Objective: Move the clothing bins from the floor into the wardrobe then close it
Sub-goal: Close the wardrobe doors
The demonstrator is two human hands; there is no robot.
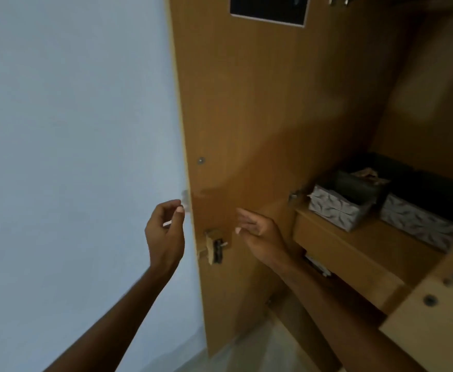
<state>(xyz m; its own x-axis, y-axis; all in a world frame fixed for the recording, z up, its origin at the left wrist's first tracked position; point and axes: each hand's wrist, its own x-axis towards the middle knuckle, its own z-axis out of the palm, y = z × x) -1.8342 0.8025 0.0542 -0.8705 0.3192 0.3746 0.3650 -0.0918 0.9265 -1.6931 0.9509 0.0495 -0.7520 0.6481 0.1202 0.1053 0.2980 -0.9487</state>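
Observation:
The wooden wardrobe door stands open, its inner face towards me. My left hand is at the door's outer edge, fingers curled, fingertips close to a small handle; contact is unclear. My right hand is open, palm near the door's inner face beside the lock. Two grey patterned clothing bins sit side by side on the wardrobe shelf. A dark bin holding clothes stands behind them.
A pale blue wall fills the left. Part of the other wardrobe door shows at lower right. A dark picture is stuck high on the open door. Light floor shows below.

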